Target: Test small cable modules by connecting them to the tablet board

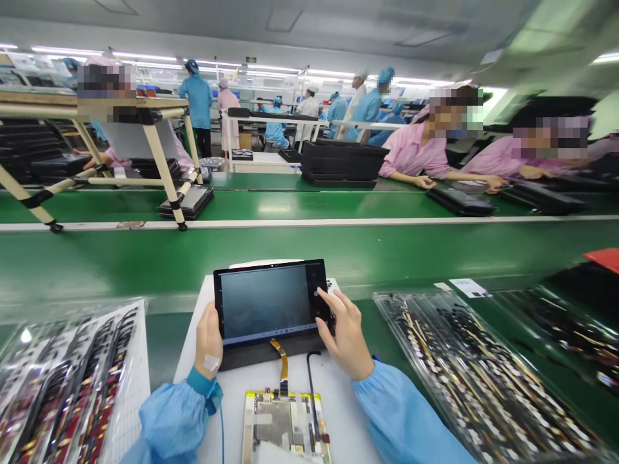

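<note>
A black tablet screen (268, 299) stands tilted up on a white pad (333, 406) in front of me. My left hand (207, 341) grips its left edge, fingers closed behind it; a plaster is on the wrist. My right hand (344, 332) holds the right edge, with the fingers touching the lit screen's right margin. A gold flex cable (282, 362) runs from the screen's lower edge down to an open tablet body (285, 428) with bare circuit boards. A thin black wire (312, 393) lies beside it.
Clear plastic trays of flex parts lie at left (72, 380) and right (483, 380). A green conveyor belt (309, 248) runs across. Beyond it sit workers in pink (416, 154), stacked black trays (341, 164) and a pipe-frame rack (159, 161). A red item (604, 258) lies at far right.
</note>
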{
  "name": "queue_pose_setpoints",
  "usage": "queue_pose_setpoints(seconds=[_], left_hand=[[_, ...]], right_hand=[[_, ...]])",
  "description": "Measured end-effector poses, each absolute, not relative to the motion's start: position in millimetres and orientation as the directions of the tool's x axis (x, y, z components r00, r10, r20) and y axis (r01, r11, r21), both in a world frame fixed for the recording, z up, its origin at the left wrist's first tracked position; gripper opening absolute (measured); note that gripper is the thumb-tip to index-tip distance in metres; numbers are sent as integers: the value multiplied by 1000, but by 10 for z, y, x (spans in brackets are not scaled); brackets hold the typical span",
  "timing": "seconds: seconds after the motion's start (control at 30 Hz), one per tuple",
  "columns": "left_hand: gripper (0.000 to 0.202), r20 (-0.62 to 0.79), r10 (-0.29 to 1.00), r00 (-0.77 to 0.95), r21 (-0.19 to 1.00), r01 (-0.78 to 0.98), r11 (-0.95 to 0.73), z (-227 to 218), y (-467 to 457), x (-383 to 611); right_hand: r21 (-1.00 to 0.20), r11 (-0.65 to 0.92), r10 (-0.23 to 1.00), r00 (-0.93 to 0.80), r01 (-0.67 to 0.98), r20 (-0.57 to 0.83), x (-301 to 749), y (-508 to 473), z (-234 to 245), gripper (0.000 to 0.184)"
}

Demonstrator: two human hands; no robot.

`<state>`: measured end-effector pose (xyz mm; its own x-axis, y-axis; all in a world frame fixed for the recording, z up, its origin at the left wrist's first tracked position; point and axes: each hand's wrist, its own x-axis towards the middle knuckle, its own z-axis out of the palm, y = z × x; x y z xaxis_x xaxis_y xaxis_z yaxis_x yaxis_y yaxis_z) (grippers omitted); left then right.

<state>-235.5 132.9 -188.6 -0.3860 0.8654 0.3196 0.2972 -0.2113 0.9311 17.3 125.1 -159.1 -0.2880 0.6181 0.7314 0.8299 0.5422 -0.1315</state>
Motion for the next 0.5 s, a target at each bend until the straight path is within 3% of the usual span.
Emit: queue_pose_setpoints(seconds=[0.5], left_hand=[[46, 356, 861, -364, 917, 315, -246, -1859, 1309, -2375]], right_hand=[[-136, 526, 616, -266, 840, 741, 123, 1533, -1447, 50]])
